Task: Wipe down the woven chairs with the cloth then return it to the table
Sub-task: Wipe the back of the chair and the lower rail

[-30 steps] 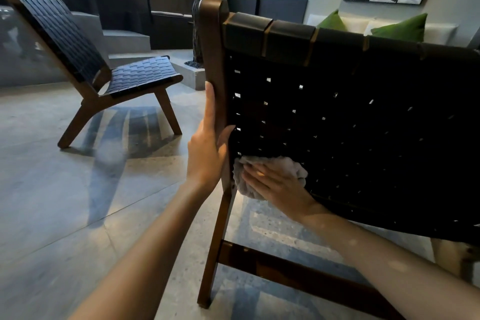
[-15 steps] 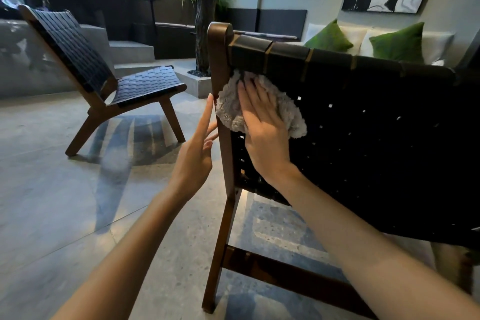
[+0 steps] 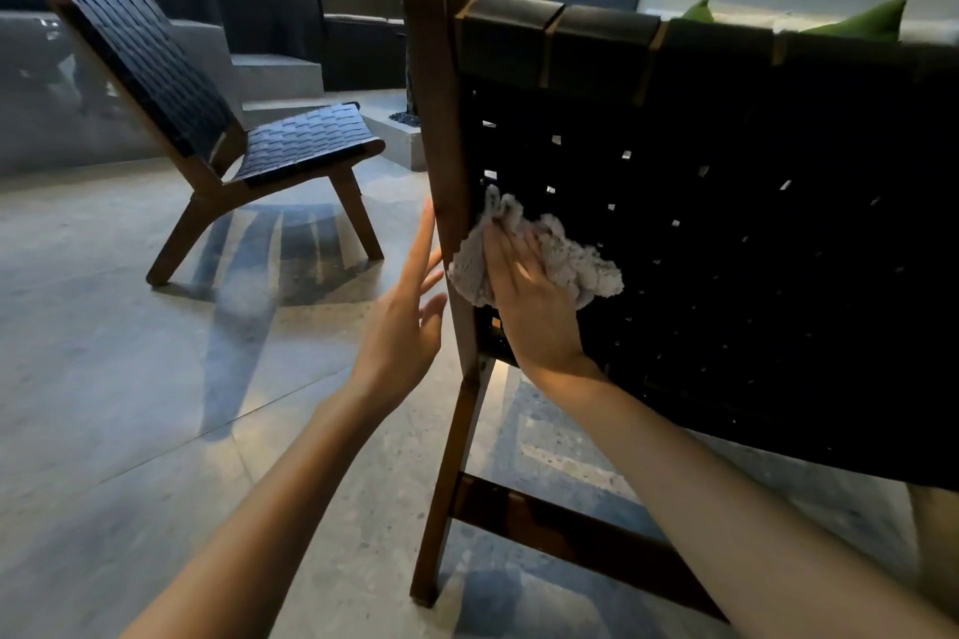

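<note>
Backrest of the near woven chair point(image 3: 752, 249) is filling the right side, with the far woven chair point(image 3: 171, 83) well apart. Right hand point(image 3: 534, 311) is pressing the grey cloth point(image 3: 586, 270) on that backrest, fingers straight; left hand point(image 3: 399, 332) is hovering alongside, fingers spread.

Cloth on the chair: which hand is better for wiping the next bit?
Right. The right hand lies flat on the fluffy grey cloth, pressing it against the black woven back of the near brown wooden chair. The left hand is open beside the chair, holding nothing.
</note>
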A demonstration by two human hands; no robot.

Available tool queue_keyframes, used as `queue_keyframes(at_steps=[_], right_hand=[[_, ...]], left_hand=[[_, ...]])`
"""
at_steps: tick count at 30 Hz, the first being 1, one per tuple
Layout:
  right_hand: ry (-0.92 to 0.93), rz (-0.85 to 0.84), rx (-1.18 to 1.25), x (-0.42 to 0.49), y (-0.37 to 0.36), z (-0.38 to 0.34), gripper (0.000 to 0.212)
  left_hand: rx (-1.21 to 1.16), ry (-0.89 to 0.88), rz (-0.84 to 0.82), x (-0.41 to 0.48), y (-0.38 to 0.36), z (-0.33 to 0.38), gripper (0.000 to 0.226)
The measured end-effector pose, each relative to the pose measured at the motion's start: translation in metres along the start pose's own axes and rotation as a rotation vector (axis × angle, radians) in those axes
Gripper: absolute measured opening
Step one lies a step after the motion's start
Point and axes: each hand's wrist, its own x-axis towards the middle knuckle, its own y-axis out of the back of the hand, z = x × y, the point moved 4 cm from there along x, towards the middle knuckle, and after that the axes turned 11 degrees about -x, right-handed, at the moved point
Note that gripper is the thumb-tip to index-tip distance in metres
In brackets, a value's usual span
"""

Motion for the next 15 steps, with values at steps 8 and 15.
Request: queue_keyframes(at_steps=[8, 15], right_hand=[[0.157, -0.426, -0.139, -0.09, -0.061, -0.014, 0.061], [0.26, -0.599, -0.231, -0.11, -0.073, -0.029, 0.053]], left_hand=[[-0.057, 0.098, -0.051, -0.018, -0.019, -0.033, 0.091], [-0.078, 0.18, -0.007, -0.033, -0.037, -0.052, 0.09]])
